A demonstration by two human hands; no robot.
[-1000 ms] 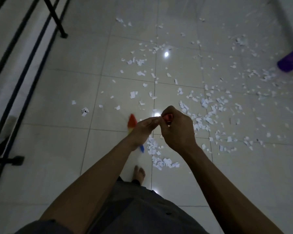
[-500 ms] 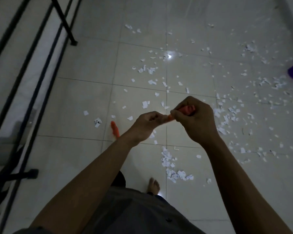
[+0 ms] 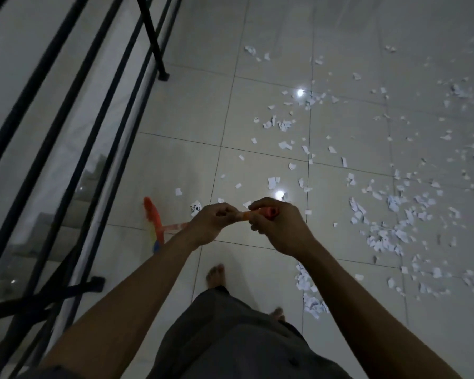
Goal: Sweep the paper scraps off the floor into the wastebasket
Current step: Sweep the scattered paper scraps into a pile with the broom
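Broom handle (image 3: 268, 212) within curled fingers (image 3: 259, 204)

The left hand (image 3: 216, 222) and right hand (image 3: 281, 228) hold the broom stick (image 3: 175, 227) close together. The broom head (image 3: 153, 221) is down on the left, near the railing (image 3: 66, 138). Paper scraps (image 3: 389, 231) lie on the floor (image 3: 189, 110), ahead and to the right.

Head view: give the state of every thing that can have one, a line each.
Broom: held in both hands, bristles low by the railing.
Left hand: grips the broom handle.
Right hand: grips the handle's top end.
Paper scraps: scattered on the floor, unswept.
Small pile: gathered by the right foot.
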